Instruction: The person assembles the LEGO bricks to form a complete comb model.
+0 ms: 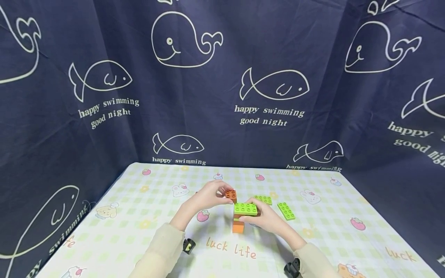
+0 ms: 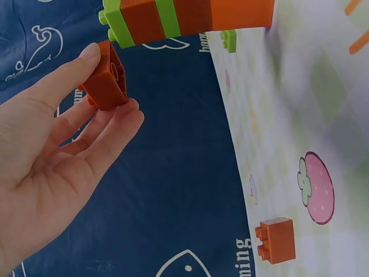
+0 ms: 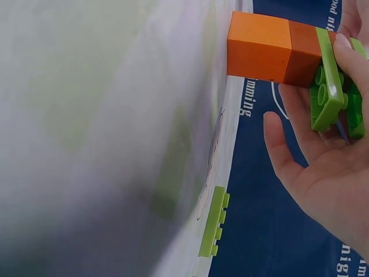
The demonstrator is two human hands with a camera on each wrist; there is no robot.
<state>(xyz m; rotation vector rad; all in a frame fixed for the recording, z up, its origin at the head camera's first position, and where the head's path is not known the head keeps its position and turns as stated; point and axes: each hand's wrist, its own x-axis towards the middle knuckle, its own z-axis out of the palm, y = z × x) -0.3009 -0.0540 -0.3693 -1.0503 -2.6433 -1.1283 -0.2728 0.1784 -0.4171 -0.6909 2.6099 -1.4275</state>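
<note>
My left hand (image 1: pixel 210 194) pinches a reddish-brown building brick (image 2: pixel 106 78) between thumb and fingertips, raised beside the top of a brick tower. The tower stands upright on the table, with an orange brick (image 1: pixel 238 227) at its base. Above that, brown bricks alternate with green plates, and a studded green plate (image 1: pixel 245 208) tops it, overhanging to the right. My right hand (image 1: pixel 263 217) grips the tower's upper part, thumb on the near side. In the right wrist view, a lower green plate (image 3: pixel 330 92) also sticks out over the palm.
Two loose green plates, one farther back (image 1: pixel 263 200) and one to the right (image 1: pixel 286 211), lie on the patterned tablecloth (image 1: pixel 139 235). Another brown brick (image 2: pixel 279 241) sits on the table, mostly hidden by my left hand in the head view. A dark blue curtain (image 1: pixel 222 96) hangs behind.
</note>
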